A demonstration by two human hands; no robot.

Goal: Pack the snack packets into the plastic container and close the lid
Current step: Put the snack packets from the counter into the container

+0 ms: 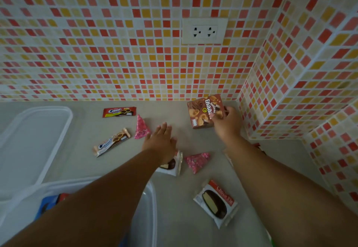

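While the right hand (226, 122) grips the brown biscuit box (205, 111) by its right edge, fingers curled round the side and thumb on the printed face, the box stands tilted at the far right of the counter, close to the tiled corner. It would be best carried flat and low over the loose packets to the plastic container (153, 194) at the near left, which already holds something blue and red. The left hand (161, 142) hovers open, fingers loosely spread, near a pink triangular packet (141, 127), and could take that next. Two cream biscuit sleeves (119, 111) lie to the left, two choco pie packets (216, 203) and another pink one (197, 161) lie nearer. The clear lid (36, 136) rests at far left on the grey counter (174, 111), under a mosaic wall with a double socket (204, 31).
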